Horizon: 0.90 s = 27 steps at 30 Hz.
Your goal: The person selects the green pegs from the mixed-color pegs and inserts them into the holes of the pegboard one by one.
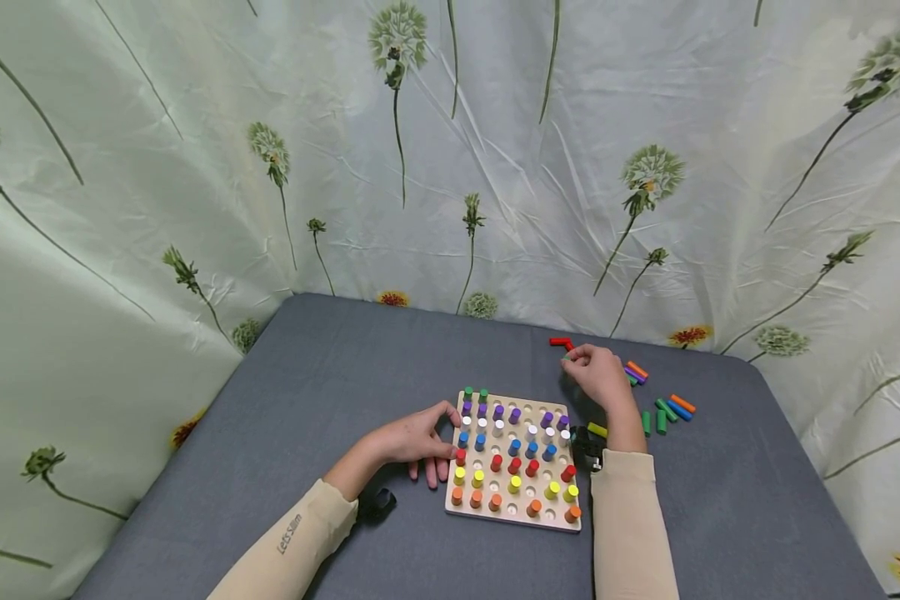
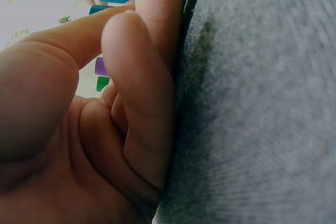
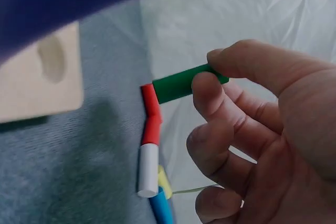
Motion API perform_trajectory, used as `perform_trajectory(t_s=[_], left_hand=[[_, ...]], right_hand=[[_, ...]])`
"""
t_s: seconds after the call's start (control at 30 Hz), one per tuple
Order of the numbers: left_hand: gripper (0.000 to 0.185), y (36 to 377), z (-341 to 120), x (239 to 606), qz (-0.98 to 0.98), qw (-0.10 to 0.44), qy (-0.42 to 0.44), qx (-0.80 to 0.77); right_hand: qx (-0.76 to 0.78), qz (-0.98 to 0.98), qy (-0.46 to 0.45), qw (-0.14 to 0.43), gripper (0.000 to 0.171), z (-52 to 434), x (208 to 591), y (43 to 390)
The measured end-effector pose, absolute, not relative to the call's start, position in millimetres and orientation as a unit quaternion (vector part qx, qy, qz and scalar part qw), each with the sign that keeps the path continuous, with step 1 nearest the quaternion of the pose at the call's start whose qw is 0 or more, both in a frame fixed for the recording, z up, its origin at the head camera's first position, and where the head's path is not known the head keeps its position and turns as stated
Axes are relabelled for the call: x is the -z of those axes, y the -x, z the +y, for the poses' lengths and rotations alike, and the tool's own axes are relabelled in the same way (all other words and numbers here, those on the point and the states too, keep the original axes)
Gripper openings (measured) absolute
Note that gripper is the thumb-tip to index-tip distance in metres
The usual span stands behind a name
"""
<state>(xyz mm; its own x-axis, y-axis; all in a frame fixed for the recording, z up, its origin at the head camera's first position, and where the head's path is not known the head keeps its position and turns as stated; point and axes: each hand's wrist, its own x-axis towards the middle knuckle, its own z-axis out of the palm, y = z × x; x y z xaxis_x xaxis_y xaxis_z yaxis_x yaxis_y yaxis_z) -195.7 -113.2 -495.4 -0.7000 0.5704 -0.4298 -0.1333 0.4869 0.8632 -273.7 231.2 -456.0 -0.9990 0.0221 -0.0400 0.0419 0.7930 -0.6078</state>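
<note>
A wooden pegboard (image 1: 487,508) holds rows of coloured pegs: green, purple, white, blue, red, yellow and orange, with several holes bare. At its left edge my left hand (image 1: 412,437) touches the board with loosely bent fingers, the lower ones on the cloth. Thumb and index finger of my right hand (image 1: 600,375) pinch a green peg (image 3: 181,83), lifted beyond the board's far right corner. In the right wrist view the peg is tilted, its far end pointing left. Close to that hand lie red pegs (image 1: 560,341) on the table.
Loose orange, blue, purple and green pegs (image 1: 661,422) lie to the right of my right forearm. A yellow peg (image 1: 597,430) sits by the wrist. White and blue pegs (image 3: 148,169) show in the right wrist view. A floral curtain (image 1: 525,208) hangs behind the grey table (image 1: 330,375).
</note>
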Motion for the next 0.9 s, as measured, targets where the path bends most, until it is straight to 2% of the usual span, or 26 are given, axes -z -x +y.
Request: perform_trajectory(t_s=[0.17,0.53,0.9], left_hand=[[0.034,196,-113,495,0.783,0.36,-0.142,-0.487],[0.033,194,-114,495,0.783,0.36,-0.139,-0.488],[0.035,198,-114,496,0.781,0.357,-0.149,-0.49]], right_hand=[[0.355,0.935,0.012,0.005,0.028,231,446,272],[0.402,0.915,0.034,0.021,0.029,221,428,262],[0.43,0.895,0.094,0.068,0.028,203,416,254]])
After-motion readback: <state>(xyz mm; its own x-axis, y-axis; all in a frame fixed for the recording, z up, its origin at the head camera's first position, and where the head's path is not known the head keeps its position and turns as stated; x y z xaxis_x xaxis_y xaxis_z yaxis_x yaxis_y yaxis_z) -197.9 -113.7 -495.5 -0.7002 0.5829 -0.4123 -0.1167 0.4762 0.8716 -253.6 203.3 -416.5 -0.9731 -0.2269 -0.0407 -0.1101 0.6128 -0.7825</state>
